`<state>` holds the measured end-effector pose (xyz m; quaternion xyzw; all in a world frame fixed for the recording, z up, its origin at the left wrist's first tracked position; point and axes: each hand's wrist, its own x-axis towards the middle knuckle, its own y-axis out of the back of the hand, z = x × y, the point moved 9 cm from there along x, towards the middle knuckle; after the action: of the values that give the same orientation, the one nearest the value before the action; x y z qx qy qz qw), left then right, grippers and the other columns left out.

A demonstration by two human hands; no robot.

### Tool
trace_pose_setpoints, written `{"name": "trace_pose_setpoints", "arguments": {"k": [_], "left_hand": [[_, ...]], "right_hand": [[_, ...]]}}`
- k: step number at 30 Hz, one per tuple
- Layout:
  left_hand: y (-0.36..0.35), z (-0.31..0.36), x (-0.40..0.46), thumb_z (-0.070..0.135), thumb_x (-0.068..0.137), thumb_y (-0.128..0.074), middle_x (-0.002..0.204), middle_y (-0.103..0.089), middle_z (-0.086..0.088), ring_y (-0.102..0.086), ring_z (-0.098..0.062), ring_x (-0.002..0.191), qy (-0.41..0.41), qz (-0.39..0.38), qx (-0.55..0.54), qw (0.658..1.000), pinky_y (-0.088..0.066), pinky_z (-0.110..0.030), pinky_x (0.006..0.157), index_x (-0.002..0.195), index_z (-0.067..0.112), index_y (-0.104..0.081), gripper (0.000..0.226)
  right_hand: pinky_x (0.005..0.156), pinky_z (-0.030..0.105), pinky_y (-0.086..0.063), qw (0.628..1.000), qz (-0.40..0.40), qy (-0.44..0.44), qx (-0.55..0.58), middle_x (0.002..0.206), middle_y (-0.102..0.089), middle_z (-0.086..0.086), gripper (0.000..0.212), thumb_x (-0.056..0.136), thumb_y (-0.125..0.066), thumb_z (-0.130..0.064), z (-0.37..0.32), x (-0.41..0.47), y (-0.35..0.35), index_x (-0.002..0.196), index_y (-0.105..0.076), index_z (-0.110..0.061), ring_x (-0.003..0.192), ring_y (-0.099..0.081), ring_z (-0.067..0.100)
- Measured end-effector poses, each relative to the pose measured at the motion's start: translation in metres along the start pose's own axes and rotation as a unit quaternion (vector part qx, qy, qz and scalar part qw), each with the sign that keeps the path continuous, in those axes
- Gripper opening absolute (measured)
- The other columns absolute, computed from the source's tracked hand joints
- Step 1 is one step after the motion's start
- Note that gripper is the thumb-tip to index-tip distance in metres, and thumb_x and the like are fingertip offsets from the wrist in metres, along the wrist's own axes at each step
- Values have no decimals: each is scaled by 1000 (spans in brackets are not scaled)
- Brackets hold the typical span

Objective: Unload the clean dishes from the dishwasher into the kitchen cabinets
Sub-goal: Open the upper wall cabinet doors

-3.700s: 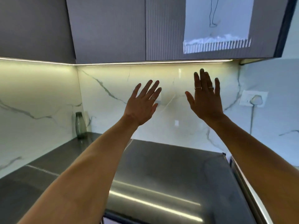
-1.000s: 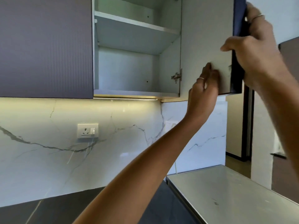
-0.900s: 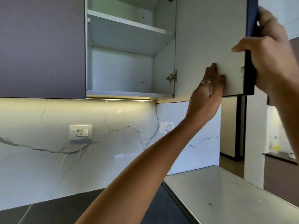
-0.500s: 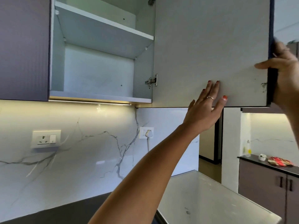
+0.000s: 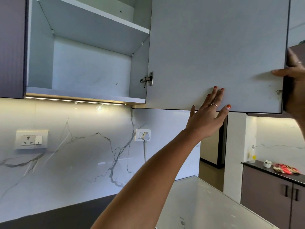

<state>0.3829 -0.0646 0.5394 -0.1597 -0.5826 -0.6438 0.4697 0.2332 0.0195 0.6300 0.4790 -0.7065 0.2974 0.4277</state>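
Head view: looking up at an open wall cabinet [image 5: 85, 63] in the upper left of the frame, door swung wide.
Cabinet inside: pale, with one shelf [image 5: 105, 25] across the upper part and a bare bottom board. No dishes in there that I can see.
Cabinet door [image 5: 214, 52]: fills the upper middle and right, pale inner face toward the camera, metal hinge [image 5: 147, 78] on its left edge.
Left hand [image 5: 208, 114]: fingers straight and spread, tips resting flat against the lower part of the door's inner face. Ring on one finger, orange nail polish.
Right hand [image 5: 295, 80]: far right edge of the frame, wrapped round the door's outer edge, thumb lying on the inner face and fingers curled behind it.
Backsplash [image 5: 82, 154]: white marble with grey veins, lit by a light strip [image 5: 74, 100] under the cabinet.
Sockets: one switch socket [image 5: 31, 139] at left, another with a white plug [image 5: 145, 136] in it near the middle.
Lower right: dark counter [image 5: 270, 171] with a clear bottle [image 5: 252, 154], a small white pot [image 5: 267, 163] and a red packet [image 5: 286, 169].
Dishwasher: not in the shot.
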Motion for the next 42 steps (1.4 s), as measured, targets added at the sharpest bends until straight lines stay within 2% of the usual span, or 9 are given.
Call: {"name": "trace_pose_setpoints", "arguments": {"k": [7,10,15,20,24,26,32,38,42], "left_hand": [[-9,-8,6,41,101,-32,156,11,21,1,0,145,-14,48,-1,999,-5,-48,116,151,34,-2,58],[-12,-7,2,42,100,-31,158,8,17,2,-2,145,-5,67,2,998,-6,-48,116,151,34,-3,58],[-21,-18,-22,42,101,-29,159,9,10,2,-6,147,9,57,39,998,-5,-45,118,152,31,-1,59],[-54,-52,-73,42,101,-27,160,9,6,1,-13,148,43,22,82,995,-4,-43,118,152,30,-2,58],[-108,-83,-134,44,101,-26,159,11,6,4,-14,148,121,-63,68,988,-3,-43,119,151,33,0,58],[-137,-94,-164,45,100,-25,159,10,7,4,-14,147,150,-119,78,978,-2,-43,119,151,33,0,58],[-218,-91,-243,47,100,-23,159,12,4,10,-17,147,198,-275,65,938,3,-44,117,152,28,3,61],[-293,-68,-305,46,100,-25,160,9,5,10,-16,147,133,-390,93,906,1,-44,117,152,24,0,62],[-344,-52,-341,36,101,-29,160,6,5,10,-15,147,67,-438,109,890,1,-42,118,153,22,-3,59]], "right_hand": [[97,34,-47,997,51,30,-45,129,-60,-9,50,91,-43,-8,9,-7,7,139,-42,-24,109,-60,14],[110,46,-37,990,76,69,-99,138,-52,-7,51,95,-47,-27,14,-19,7,144,-33,-20,127,-50,14],[115,42,-31,985,134,25,-103,144,-46,-1,83,82,-41,-73,38,-56,14,143,-37,-17,134,-42,13],[108,24,-35,987,98,-103,-70,148,-42,-1,114,57,-36,-91,76,-122,-2,148,-28,-22,131,-45,7],[116,35,-25,969,24,-166,-181,153,-32,-4,90,71,-30,-86,109,-203,-6,144,-30,-33,138,-33,8],[112,26,-25,947,-11,-228,-228,152,-34,-3,82,79,-33,-75,131,-247,-4,146,-32,-27,137,-32,5],[113,34,-30,865,-108,-362,-330,143,-45,1,72,88,-41,-65,188,-367,30,143,-38,-18,133,-41,17],[107,28,-32,795,-140,-481,-342,142,-48,10,65,90,-46,-55,227,-476,75,138,-44,-12,130,-46,21],[111,40,-34,748,-167,-548,-335,145,-43,13,69,90,-44,-58,250,-543,101,140,-40,-11,131,-44,25]]}}
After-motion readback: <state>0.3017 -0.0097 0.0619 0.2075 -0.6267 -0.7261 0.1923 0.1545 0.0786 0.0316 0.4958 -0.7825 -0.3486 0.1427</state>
